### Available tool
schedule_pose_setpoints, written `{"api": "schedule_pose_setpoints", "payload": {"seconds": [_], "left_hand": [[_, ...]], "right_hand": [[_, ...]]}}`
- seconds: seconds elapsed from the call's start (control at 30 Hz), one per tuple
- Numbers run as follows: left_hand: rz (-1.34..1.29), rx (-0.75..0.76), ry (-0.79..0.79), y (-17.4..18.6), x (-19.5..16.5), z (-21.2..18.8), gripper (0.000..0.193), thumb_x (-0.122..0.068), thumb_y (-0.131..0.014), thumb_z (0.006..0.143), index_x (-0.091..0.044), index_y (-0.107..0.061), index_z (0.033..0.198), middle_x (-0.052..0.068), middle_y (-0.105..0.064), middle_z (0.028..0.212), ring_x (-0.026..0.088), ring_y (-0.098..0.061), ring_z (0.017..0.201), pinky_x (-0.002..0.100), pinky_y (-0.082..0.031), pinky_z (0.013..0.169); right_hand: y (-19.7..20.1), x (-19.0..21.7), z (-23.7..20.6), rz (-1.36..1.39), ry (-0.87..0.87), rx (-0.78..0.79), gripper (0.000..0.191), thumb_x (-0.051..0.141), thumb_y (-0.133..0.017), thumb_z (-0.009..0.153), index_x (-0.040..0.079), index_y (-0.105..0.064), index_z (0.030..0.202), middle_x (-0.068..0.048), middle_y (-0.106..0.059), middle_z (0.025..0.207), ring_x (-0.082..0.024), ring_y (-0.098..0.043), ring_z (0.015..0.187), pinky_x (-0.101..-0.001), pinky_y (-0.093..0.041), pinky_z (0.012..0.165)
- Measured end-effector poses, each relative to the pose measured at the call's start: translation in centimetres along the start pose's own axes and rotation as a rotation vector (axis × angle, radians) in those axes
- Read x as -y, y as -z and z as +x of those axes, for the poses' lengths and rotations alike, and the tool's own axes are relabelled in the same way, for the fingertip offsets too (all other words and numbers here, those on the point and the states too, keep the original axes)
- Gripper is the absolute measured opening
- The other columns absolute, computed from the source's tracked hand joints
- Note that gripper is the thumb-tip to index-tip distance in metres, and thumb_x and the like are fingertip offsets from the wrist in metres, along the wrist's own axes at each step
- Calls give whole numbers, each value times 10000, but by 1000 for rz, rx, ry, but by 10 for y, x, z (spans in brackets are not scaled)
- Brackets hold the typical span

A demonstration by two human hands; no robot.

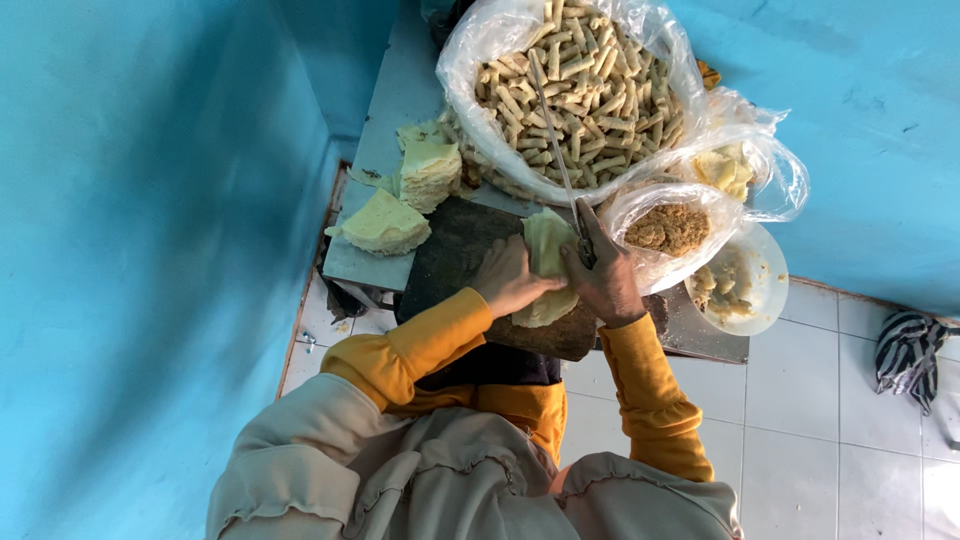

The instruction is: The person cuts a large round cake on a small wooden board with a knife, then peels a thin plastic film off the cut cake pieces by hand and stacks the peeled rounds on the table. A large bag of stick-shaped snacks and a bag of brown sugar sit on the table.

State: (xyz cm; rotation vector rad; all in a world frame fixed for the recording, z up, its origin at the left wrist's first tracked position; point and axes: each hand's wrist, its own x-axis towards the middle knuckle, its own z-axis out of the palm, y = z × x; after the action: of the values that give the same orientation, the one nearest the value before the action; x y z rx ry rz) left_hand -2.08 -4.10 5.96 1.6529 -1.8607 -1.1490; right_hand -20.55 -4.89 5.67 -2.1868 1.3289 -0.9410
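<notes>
Mostly a single head view, looking straight down. Centre frame: left hand [508, 278] lies flat, fingers spread, on a pale wrapper sheet [545, 262], pressing it onto the dark board [455, 250], likely to keep it from sliding. Right hand [605, 280] is fisted around a knife [560, 150], whose thin blade runs up toward the top of the frame, over the bag of rolls [570, 80]. The sheet lies between both hands, under the left palm and touching the right knuckles; its lower end curls off near the board edge. Left of centre: two wrapper stacks [385, 222], [430, 170] on the grey table [395, 95], close to the left hand, apparently for easy reach. Right of centre: a bag of brown filling [668, 228], just beside the right hand, above a white plate [765, 280]. Another clear bag [735, 170] holds yellowish pieces. Striped cloth [905, 355] lies at far right on the tiled floor.
</notes>
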Motion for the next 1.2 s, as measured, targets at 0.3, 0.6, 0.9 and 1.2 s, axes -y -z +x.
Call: {"api": "schedule_pose_setpoints", "payload": {"seconds": [0.3,0.6,0.9,1.2], "left_hand": [[-534,214,266,9,-23,-10,585,-237,-696,794,-86,-353,1243,191,-665,1058,316,-741,891,413,-662,769],[-144,491,-155,58,17,32,536,-93,-772,826,-38,-540,1306,128,-526,1195,284,-577,1049,456,-506,867],[641,-371,-405,26,27,-33,636,-308,-619,965,53,-430,1453,240,-555,1401,396,-509,1324,638,-336,1132],[501,-298,-359,-4,44,-62,738,-327,-601,976,26,-315,1556,187,-300,1616,390,-174,1532,698,-115,1200]], "right_hand": [[19,10,-7,-50,42,-70,576,43,-680,984,-32,-472,1516,-228,-709,1150,-179,-710,734,-300,-571,549],[36,38,-88,234,-165,-99,227,78,-478,1090,-66,-584,1231,-33,-649,667,-61,-581,448,-249,-459,386],[1,120,-124,93,-240,-50,373,69,-538,1034,-31,-500,1391,-181,-680,843,-253,-667,598,-355,-516,466],[-3,138,-121,-128,-313,161,703,77,-594,945,60,-297,1582,-240,-723,1021,-345,-648,493,-431,-495,441]]}}
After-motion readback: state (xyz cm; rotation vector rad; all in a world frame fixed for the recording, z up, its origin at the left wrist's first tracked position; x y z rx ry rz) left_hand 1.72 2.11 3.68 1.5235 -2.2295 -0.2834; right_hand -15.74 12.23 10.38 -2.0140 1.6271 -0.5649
